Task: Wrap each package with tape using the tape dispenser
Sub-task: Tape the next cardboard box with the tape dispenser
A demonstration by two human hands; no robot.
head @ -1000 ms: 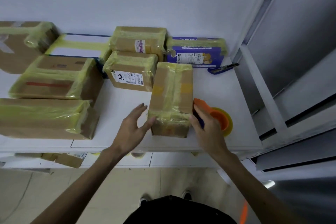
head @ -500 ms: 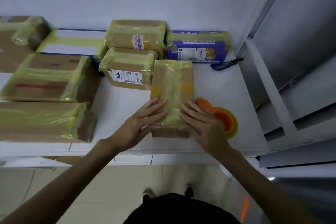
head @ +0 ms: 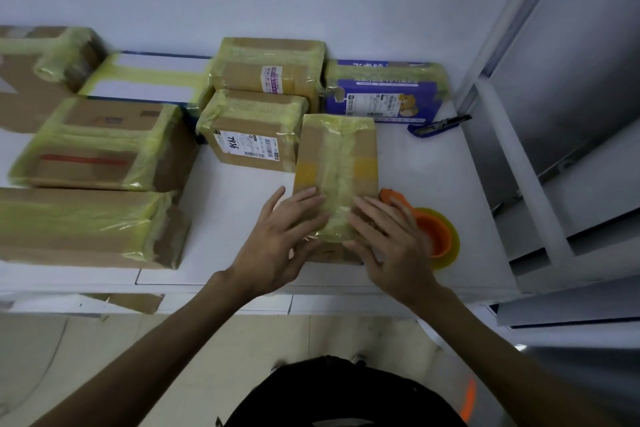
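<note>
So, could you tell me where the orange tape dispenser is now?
Head view: the orange tape dispenser sits on the white table, immediately right of the right hand.

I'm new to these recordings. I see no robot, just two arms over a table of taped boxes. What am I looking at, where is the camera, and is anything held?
There is no machine here. A person works bare-handed, and the one camera sits on their head, looking forward and down, so the arms enter from below. The left hand and right hand lie flat, fingers straight, on a brown package banded with yellowish tape. They press it, and neither grips anything. The orange tape dispenser lies on the white table just right of the package, partly behind the right hand. Behind lie more taped packages, a purple printed box and a blue cutter.
</note>
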